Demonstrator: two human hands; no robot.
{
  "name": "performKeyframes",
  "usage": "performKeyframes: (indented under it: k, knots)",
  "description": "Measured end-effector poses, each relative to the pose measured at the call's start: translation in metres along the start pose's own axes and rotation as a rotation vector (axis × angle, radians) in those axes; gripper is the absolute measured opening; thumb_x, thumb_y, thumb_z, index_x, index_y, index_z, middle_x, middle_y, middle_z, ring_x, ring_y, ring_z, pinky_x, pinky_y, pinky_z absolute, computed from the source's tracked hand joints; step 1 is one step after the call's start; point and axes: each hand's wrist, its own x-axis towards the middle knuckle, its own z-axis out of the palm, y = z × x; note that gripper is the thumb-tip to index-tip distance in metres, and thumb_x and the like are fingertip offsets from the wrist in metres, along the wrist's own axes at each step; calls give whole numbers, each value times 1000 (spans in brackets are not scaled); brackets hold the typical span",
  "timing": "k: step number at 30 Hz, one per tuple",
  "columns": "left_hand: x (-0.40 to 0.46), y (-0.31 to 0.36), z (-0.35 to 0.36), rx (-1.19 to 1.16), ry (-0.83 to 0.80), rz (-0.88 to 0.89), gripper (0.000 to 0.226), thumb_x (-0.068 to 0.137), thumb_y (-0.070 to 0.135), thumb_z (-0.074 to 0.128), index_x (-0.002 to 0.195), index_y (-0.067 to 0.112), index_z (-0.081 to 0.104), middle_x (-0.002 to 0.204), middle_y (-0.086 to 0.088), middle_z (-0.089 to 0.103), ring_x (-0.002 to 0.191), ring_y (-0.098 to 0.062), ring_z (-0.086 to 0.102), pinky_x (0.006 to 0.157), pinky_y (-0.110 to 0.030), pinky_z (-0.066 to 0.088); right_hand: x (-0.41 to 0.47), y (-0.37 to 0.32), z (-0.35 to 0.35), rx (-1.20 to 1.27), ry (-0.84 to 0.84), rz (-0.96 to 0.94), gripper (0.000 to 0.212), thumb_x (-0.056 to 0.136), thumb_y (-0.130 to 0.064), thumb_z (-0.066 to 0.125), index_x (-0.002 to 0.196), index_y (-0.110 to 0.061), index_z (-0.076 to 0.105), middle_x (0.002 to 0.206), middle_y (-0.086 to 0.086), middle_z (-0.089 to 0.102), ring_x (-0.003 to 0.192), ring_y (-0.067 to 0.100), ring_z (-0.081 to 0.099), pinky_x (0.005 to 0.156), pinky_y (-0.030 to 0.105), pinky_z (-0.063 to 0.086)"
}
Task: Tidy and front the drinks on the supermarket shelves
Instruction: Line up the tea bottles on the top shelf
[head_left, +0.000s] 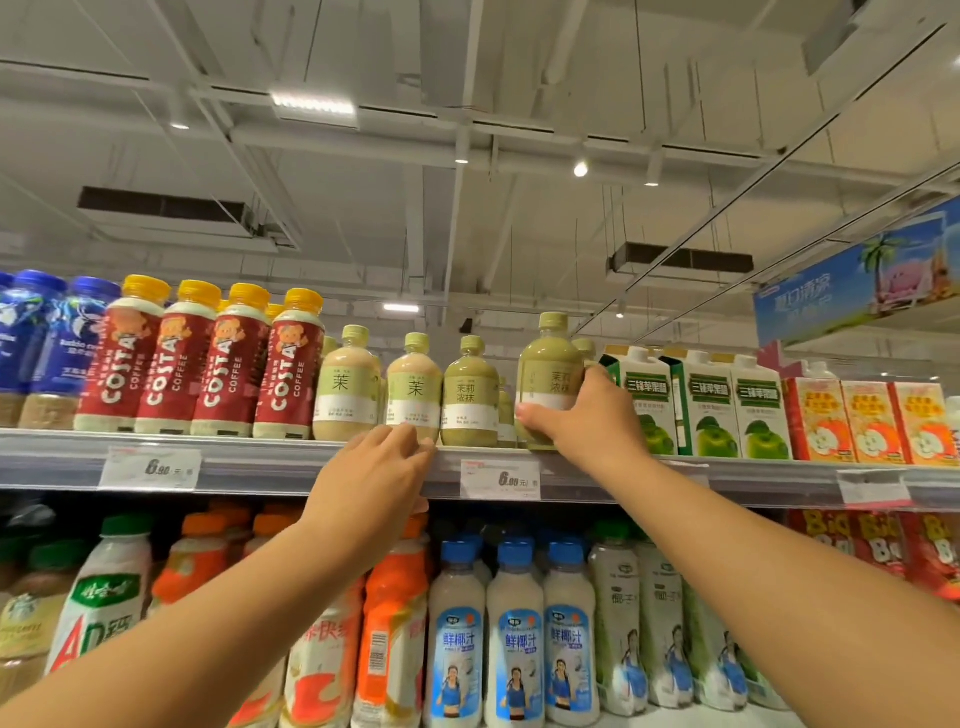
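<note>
My right hand (587, 415) grips a green matcha tea bottle (548, 371) on the top shelf (260, 460), next to the green apple juice cartons (701, 405). The bottle is turned, its label facing partly right. My left hand (384, 467) rests on the shelf's front edge just below a beige tea bottle (413, 382), fingertips near its base; it holds nothing. Another green bottle (470, 392) stands between the two hands, and a second beige bottle (345, 384) stands to the left.
Red Costa coffee bottles (208, 364) and blue bottles (41, 338) fill the top shelf's left. Red apple juice cartons (872, 421) stand at the right. Price tags (498, 480) hang on the shelf edge. Below stand coconut milk bottles (514, 634) and orange-capped bottles (395, 613).
</note>
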Motion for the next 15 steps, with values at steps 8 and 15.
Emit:
performKeyframes:
  k: [8,15]
  knots:
    - [2,3,-1,-15,17,-58,38,81,28,72,116,17,60,105,1,51,98,-20,48,54,-29,38,0,-5,18,-150,15,2,76,69,-64,72,121,-13,50,119,6,51,91,22,53,70,33,43]
    - [1,6,2,-8,36,-74,41,86,30,66,123,20,52,111,4,48,102,-18,44,58,-27,36,-7,-11,23,-278,49,-13,89,72,-65,71,135,-13,35,133,9,44,113,29,53,75,39,47]
